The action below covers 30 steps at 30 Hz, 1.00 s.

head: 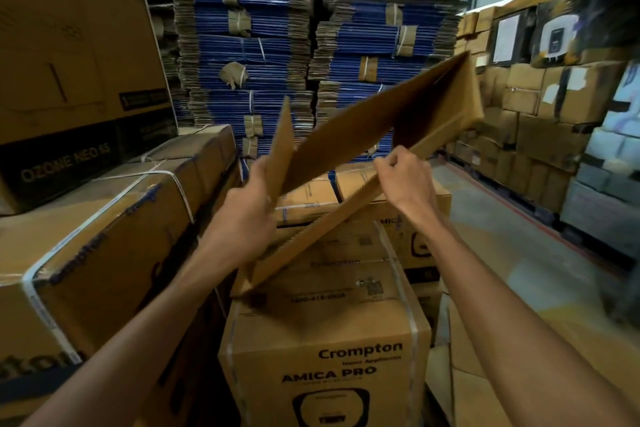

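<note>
A folded cardboard carton point(381, 121) hangs in the middle of the frame, half opened, its long brown panels slanting from the lower centre up toward the upper right. One short panel stands nearly upright at its left end. The left hand point(252, 198) grips that left end, fingers curled round the panel's edge, so the carton rises above and to the right of the grip. The right hand point(401, 173) pinches the near edge of the long lower panel about midway along it (the fingertips are tucked behind the cardboard), with most of the carton beyond and above the knuckles. The carton's lowest corner sits at the top of a strapped box printed "Crompton" point(329, 340) at lower centre; whether they touch I cannot tell. At the left lies a larger strapped box point(104, 218), with a tall printed box point(69, 80) above it in the upper left. Behind, at upper centre, rise stacks of blue flattened cartons point(242, 45). Stacked brown boxes point(536, 114) line the right side beside a grey floor point(502, 236).
</note>
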Tool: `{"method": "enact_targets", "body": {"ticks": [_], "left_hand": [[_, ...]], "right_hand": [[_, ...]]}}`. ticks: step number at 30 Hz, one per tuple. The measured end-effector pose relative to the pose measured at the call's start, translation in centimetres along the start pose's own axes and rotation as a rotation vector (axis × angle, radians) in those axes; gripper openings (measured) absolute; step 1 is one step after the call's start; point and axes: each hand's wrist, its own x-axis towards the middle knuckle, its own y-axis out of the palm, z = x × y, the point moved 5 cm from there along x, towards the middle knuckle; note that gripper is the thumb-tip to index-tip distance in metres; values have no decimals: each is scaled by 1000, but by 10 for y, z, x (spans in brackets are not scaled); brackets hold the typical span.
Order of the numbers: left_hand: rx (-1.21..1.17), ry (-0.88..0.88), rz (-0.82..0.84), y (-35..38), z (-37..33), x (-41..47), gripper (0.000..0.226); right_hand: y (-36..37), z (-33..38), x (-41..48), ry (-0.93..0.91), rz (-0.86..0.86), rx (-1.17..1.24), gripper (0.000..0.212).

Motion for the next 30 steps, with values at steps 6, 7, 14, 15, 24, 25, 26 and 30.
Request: {"method": "enact_targets", "body": {"ticks": [6, 7, 14, 15, 24, 25, 26, 30], "left_hand": [[46, 17, 288, 31, -40, 14, 62], [30, 43, 318, 36, -47, 14, 58], [-367, 77, 663, 69, -26, -16, 83], [-308, 125, 689, 77, -16, -27, 97], [248, 187, 94, 125, 46, -27, 59], [215, 159, 71, 123, 44, -15, 49], [164, 130, 48, 118, 39, -4, 39], [-92, 18, -68, 84, 16, 34, 30]], "right_hand": [[27, 15, 26, 153, 253, 55, 68], [32, 14, 23, 196, 263, 131, 82], [37, -5, 24, 243, 240, 261, 55], [34, -6, 24, 218, 231, 249, 44], [39, -5, 19, 133, 237, 503, 67], [40, -4, 13, 130, 221, 631, 65], [41, -4, 4, 144, 206, 750, 54], [54, -17, -51, 300, 260, 843, 17]]}}
